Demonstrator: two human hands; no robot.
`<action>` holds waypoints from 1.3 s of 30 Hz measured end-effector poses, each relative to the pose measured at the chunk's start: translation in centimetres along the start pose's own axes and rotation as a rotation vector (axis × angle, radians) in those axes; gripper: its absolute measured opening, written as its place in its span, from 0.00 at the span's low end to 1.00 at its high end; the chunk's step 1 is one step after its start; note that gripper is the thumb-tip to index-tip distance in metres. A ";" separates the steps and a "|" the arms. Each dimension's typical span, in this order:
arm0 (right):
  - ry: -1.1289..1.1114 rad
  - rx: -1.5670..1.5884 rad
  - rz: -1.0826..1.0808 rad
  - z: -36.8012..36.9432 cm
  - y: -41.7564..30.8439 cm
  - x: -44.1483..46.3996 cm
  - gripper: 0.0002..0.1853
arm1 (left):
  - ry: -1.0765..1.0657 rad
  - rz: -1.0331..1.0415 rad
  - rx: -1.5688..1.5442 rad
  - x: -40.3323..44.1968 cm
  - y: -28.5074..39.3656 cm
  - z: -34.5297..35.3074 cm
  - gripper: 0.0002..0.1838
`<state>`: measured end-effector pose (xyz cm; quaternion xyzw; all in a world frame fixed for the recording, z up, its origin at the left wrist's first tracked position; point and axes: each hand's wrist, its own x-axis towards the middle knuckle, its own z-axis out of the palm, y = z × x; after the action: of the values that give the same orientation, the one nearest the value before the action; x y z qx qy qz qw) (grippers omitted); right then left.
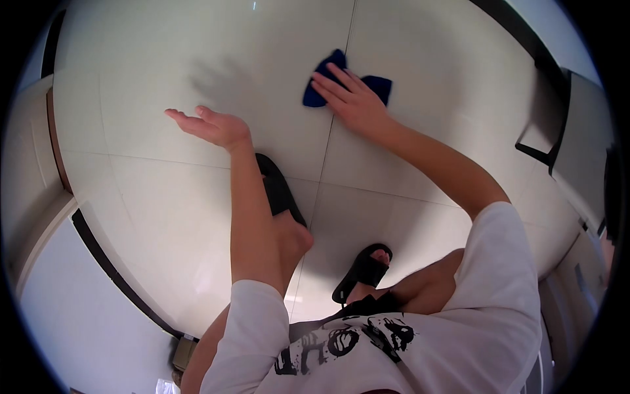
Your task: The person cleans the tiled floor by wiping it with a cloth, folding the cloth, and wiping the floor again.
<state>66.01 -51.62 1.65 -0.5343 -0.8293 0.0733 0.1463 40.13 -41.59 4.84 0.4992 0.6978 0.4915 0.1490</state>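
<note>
A dark blue cloth (378, 87) lies bunched on the glossy tiled floor (407, 164) ahead of me. My right hand (354, 104) rests on top of it, fingers stretched out and pressing it flat against the tiles. Parts of the cloth show on both sides of the fingers; the middle is hidden under the hand. My left hand (213, 127) is held in the air to the left, fingers extended and nothing in it. Its shadow falls on the floor just beyond.
Black slippers are on my feet, one slipper (279, 190) by my left forearm and another slipper (364, 269) nearer my body. A white wall with dark skirting (118, 266) runs along the left. Dark-edged furniture (558, 125) stands at the right.
</note>
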 end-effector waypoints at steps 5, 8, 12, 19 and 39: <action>-0.052 0.051 -0.044 -0.2 1.0 0.4 0.31 | -0.067 0.113 0.011 -4.7 1.3 1.7 0.40; -0.044 0.061 -0.024 0.0 1.4 0.6 0.31 | -0.272 0.308 0.189 -10.8 1.8 1.0 0.40; -0.061 0.028 -0.008 0.1 1.5 0.9 0.30 | -0.635 0.381 0.330 -19.9 3.6 -3.6 0.43; -0.043 0.030 -0.001 0.3 1.2 0.6 0.29 | -0.920 0.398 0.481 -28.0 -1.3 -9.3 0.42; -0.169 0.209 -0.489 4.1 -8.5 2.8 0.32 | -0.896 0.444 0.477 -28.9 -1.6 -9.1 0.40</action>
<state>56.26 -52.53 0.58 -0.2925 -0.9307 0.1654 0.1444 46.09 -70.84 -0.38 0.8144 0.5363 0.0789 0.2069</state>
